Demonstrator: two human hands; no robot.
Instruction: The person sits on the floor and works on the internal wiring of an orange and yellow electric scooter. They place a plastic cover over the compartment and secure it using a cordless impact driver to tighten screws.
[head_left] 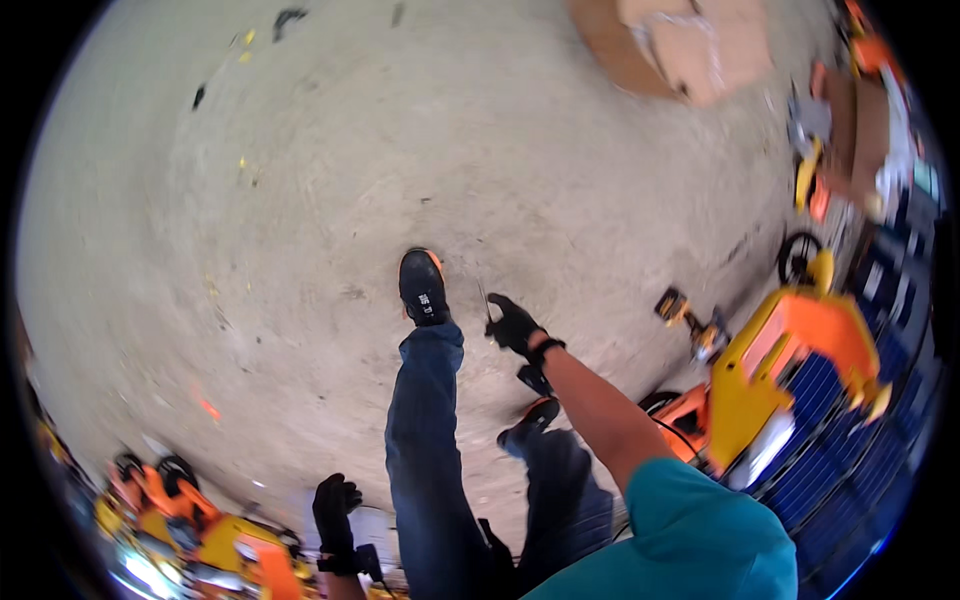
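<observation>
Head view looks straight down on a wide, pale grey concrete floor (pixel 330 170), scuffed and dotted with small yellow scraps and dark marks toward its far left edge. At the floor's far right corner lie flat brown cardboard sheets (pixel 680 40). Along the right edge stand an orange and yellow wheeled machine (pixel 790 360) and dark blue ribbed panels (pixel 850 440), with a yellow and black cordless power tool (pixel 685 315) lying on the concrete just beside the machine. More orange and yellow equipment (pixel 200 530) crowds the near left corner.

The person stands mid-stride in blue jeans, one black shoe with an orange heel (pixel 423 285) planted forward and the other shoe (pixel 535 415) behind it.

The right hand (pixel 515 325), in a black glove, reaches out on a bare, nearly straight forearm from a teal sleeve; its fingers are curled together, pinching a thin dark rod-like object (pixel 484 300) that sticks up beside the forward shoe. What the object is cannot be told.

The left hand (pixel 335 505), also black-gloved, hangs low near the left leg with fingers loosely curled, holding nothing visible.
</observation>
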